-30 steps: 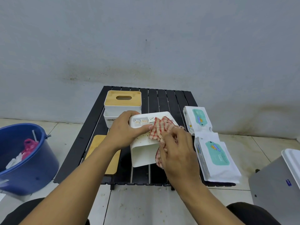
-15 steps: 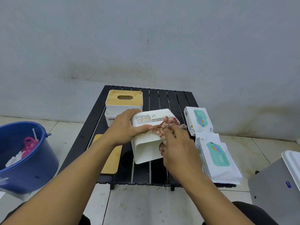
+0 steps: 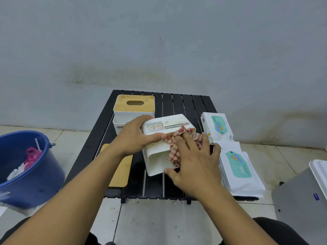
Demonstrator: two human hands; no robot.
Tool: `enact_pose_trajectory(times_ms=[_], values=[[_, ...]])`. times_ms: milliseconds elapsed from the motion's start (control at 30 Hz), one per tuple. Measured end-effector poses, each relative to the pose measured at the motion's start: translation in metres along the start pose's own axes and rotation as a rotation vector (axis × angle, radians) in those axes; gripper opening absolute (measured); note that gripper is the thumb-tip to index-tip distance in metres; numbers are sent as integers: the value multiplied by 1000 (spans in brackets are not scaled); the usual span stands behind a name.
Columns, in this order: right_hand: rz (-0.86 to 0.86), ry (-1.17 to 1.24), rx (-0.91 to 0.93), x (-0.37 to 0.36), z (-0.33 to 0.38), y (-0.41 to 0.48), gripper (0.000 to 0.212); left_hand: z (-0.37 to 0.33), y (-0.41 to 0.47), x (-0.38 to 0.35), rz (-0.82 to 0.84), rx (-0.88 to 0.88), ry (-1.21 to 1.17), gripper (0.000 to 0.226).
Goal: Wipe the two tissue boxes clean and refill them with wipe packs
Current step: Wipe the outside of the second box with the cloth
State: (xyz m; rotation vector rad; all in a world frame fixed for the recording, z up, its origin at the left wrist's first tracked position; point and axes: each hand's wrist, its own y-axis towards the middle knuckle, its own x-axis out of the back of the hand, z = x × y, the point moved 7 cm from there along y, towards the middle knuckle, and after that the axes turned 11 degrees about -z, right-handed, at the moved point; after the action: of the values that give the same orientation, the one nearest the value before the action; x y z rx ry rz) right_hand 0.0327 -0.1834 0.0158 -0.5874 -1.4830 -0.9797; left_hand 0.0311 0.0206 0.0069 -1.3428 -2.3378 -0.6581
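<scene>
A white tissue box (image 3: 157,161) lies tipped on its side at the middle of the black slatted table (image 3: 177,103), its labelled bottom facing up. My left hand (image 3: 136,137) grips its far left edge. My right hand (image 3: 194,161) presses a red checked cloth (image 3: 174,149) against the box's upper right side. The second tissue box (image 3: 134,108), with a bamboo lid, stands at the back left. Two wipe packs (image 3: 216,128) (image 3: 238,172) lie along the table's right side. A loose bamboo lid (image 3: 122,170) lies flat at the front left, partly under my left arm.
A blue bucket (image 3: 31,175) holding a pink bag and scraps stands on the tiled floor to the left. A grey box with a white lid (image 3: 304,195) sits at the right. The wall rises just behind the table.
My right hand has slid the cloth from the box's top edge down over its right side. The left hand keeps its hold on the box, which has tilted slightly.
</scene>
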Motion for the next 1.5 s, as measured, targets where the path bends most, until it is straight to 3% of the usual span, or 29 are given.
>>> enact_pose_trajectory(times_ms=[133, 333, 533, 667, 833, 1033, 1267, 1500], values=[[80, 39, -31, -13, -9, 13, 102, 0, 1, 1, 28, -15, 33, 75], [67, 100, -92, -20, -4, 38, 81, -4, -1, -3, 58, -22, 14, 72], [121, 241, 5, -13, -9, 25, 95, -3, -1, -4, 24, -9, -19, 68], [174, 139, 85, 5, -22, -1, 100, 0, -1, -2, 36, 31, -47, 71], [76, 35, 103, 7, -21, -1, 98, -1, -2, -3, 65, 47, -66, 70], [69, -61, 51, -11, -11, 33, 68, -2, -2, -5, 81, 38, -56, 71], [45, -162, 9, 3, -6, 7, 86, -6, -2, -6, 40, 30, -52, 68], [-31, -109, -21, 16, -12, -7, 77, -7, -3, -7, 42, 30, -49, 68]])
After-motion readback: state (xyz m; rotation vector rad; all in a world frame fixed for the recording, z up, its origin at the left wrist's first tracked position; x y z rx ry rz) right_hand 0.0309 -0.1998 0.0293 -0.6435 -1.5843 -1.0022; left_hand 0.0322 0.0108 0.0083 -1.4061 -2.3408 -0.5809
